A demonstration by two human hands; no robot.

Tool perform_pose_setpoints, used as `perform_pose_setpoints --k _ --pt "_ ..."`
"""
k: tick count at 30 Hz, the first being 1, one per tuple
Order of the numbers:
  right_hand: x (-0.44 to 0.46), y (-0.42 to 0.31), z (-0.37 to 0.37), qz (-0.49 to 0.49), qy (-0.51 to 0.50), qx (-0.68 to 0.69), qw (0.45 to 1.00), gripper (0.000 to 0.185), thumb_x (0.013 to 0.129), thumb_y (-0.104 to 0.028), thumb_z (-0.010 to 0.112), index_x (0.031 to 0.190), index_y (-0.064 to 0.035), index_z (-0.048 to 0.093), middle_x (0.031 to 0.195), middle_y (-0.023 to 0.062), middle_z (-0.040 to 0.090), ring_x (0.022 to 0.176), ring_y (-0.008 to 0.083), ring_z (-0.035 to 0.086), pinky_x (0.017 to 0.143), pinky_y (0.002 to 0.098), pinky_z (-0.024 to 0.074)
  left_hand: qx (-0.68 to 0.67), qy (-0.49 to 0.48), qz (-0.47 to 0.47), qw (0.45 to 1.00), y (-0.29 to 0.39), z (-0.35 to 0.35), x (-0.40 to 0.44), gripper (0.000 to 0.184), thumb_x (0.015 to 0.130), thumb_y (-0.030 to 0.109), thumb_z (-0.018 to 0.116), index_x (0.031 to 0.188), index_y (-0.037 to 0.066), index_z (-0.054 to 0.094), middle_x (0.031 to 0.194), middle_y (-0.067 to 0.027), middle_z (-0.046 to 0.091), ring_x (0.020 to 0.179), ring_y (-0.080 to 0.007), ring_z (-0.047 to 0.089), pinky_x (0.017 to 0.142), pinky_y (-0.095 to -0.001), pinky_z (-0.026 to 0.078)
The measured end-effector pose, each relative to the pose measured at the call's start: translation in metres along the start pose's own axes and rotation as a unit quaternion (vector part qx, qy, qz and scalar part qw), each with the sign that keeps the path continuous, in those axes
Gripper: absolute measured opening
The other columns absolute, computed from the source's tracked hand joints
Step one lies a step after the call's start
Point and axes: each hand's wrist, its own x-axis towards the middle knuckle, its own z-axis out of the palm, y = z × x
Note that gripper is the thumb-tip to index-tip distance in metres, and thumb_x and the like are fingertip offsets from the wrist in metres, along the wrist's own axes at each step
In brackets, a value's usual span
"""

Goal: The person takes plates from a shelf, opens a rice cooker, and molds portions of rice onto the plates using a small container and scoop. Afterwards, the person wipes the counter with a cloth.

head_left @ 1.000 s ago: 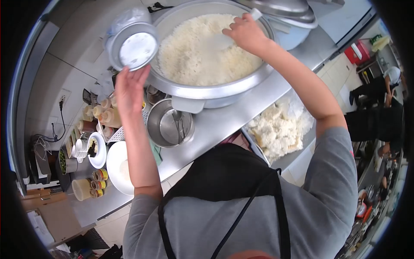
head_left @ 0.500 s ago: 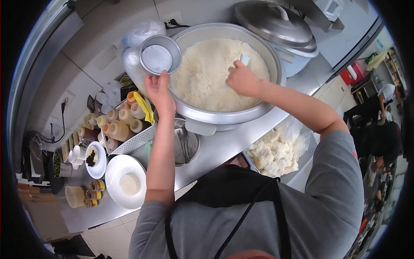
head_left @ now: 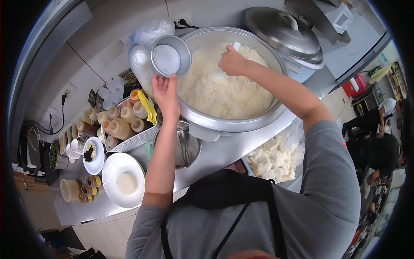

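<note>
A large metal pot (head_left: 200,123) full of cooked rice (head_left: 233,99) stands on the steel counter. My left hand (head_left: 166,93) is closed on the rim of a small round metal pan (head_left: 188,56), tilted so its pale inside bottom faces me, at the pot's left edge. Over the rice, my right hand (head_left: 233,61) grips a white rice paddle (head_left: 236,45). Its handle end sticks up above my fist, while the blade is hard to make out against the white rice.
On the left are a white plate (head_left: 113,190) with a pale round mound, a basket of squeeze bottles (head_left: 125,144) and small jars (head_left: 88,190). A metal bowl with spoons (head_left: 196,151) sits below the pot. Bagged rice (head_left: 276,159) lies lower right. Two people are far right.
My right hand and the paddle have moved left and toward the pot's far side. The rice surface is more broken up. My left hand still holds the pan beside the pot.
</note>
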Motion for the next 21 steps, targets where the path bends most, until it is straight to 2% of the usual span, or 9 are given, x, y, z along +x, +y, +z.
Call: perform_pose_setpoints --k 3,7,9,13,15,17,18,20,21 --pt "-0.004 0.001 0.013 -0.008 0.004 0.087 0.996 0.012 0.066 -0.009 0.050 0.064 -0.0133 0.061 0.064 0.0026 0.057 0.070 0.0177 0.054 0.076 0.0359 0.0252 -0.012 0.011 0.001 1.000 0.000 0.000 -0.001 0.031 0.078 0.000 0.053 0.106 -0.003 0.039 0.102 -0.0095 0.049 0.095 -0.0137 0.048 0.084 -0.0240 0.035" --pt "-0.027 -0.017 0.021 -0.013 -0.004 0.111 0.994 0.010 0.067 -0.012 0.051 0.064 -0.0147 0.060 0.063 0.0021 0.056 0.071 0.0178 0.053 0.076 0.0375 0.0260 -0.011 0.004 0.001 1.000 -0.001 0.000 0.000 0.032 0.078 0.001 0.053 0.107 -0.003 0.038 0.103 -0.0099 0.049 0.096 -0.0142 0.047 0.085 -0.0243 0.035" --pt "-0.046 -0.034 0.012 -0.069 0.073 0.118 0.988 0.006 0.065 -0.021 0.059 0.066 -0.0151 0.061 0.062 0.0024 0.055 0.072 0.0173 0.052 0.074 0.0361 0.0273 -0.015 0.004 0.003 1.000 0.000 0.000 0.000 0.033 0.078 0.001 0.054 0.107 -0.003 0.038 0.103 -0.0100 0.049 0.096 -0.0144 0.047 0.085 -0.0244 0.035" --pt "-0.053 -0.024 -0.015 -0.120 0.101 0.116 0.981 0.004 0.063 -0.017 0.059 0.067 -0.0156 0.060 0.063 0.0017 0.056 0.074 0.0173 0.051 0.073 0.0360 0.0290 -0.007 0.009 0.000 1.000 0.002 0.001 0.000 0.034 0.079 0.001 0.054 0.108 -0.003 0.037 0.104 -0.0102 0.048 0.096 -0.0145 0.047 0.085 -0.0243 0.035" --pt "-0.035 0.002 -0.024 0.010 0.060 -0.050 0.997 0.004 0.063 -0.014 0.058 0.067 -0.0148 0.060 0.065 0.0008 0.057 0.077 0.0166 0.051 0.074 0.0354 0.0301 -0.005 0.006 0.000 1.000 0.001 0.002 0.001 0.034 0.079 0.001 0.054 0.108 -0.003 0.037 0.104 -0.0101 0.048 0.096 -0.0144 0.047 0.085 -0.0242 0.035" --pt "-0.014 0.040 -0.001 0.072 0.101 -0.095 0.988 0.006 0.064 -0.013 0.057 0.068 -0.0135 0.061 0.066 -0.0001 0.058 0.079 0.0154 0.051 0.076 0.0341 0.0293 -0.005 0.004 -0.006 1.000 0.000 0.000 0.000 0.035 0.079 0.001 0.054 0.109 -0.003 0.037 0.104 -0.0100 0.048 0.096 -0.0141 0.047 0.084 -0.0241 0.035" --pt "-0.006 0.045 0.011 0.073 0.101 -0.093 0.988 0.006 0.064 -0.013 0.057 0.068 -0.0135 0.061 0.066 -0.0001 0.058 0.079 0.0154 0.051 0.076 0.0341 0.0293 -0.003 0.003 -0.007 1.000 0.000 0.000 0.000 0.035 0.079 0.001 0.054 0.109 -0.003 0.037 0.104 -0.0100 0.048 0.096 -0.0141 0.047 0.084 -0.0241 0.035" --pt "0.003 0.042 0.014 0.084 0.043 -0.115 0.989 0.012 0.069 -0.014 0.051 0.067 -0.0108 0.062 0.075 0.0055 0.060 0.085 0.0223 0.054 0.080 0.0437 0.0324 -0.006 0.003 -0.002 1.000 0.001 0.001 0.000 0.034 0.078 0.001 0.053 0.108 -0.003 0.038 0.103 -0.0096 0.049 0.095 -0.0136 0.048 0.084 -0.0239 0.035" --pt "0.003 0.031 0.020 0.058 0.025 -0.136 0.989 0.007 0.066 -0.015 0.056 0.068 -0.0135 0.063 0.065 -0.0010 0.057 0.078 0.0136 0.051 0.077 0.0319 0.0277 -0.005 0.003 -0.003 1.000 0.001 0.001 0.001 0.034 0.078 0.001 0.053 0.108 -0.003 0.038 0.103 -0.0096 0.049 0.095 -0.0136 0.048 0.084 -0.0239 0.035"
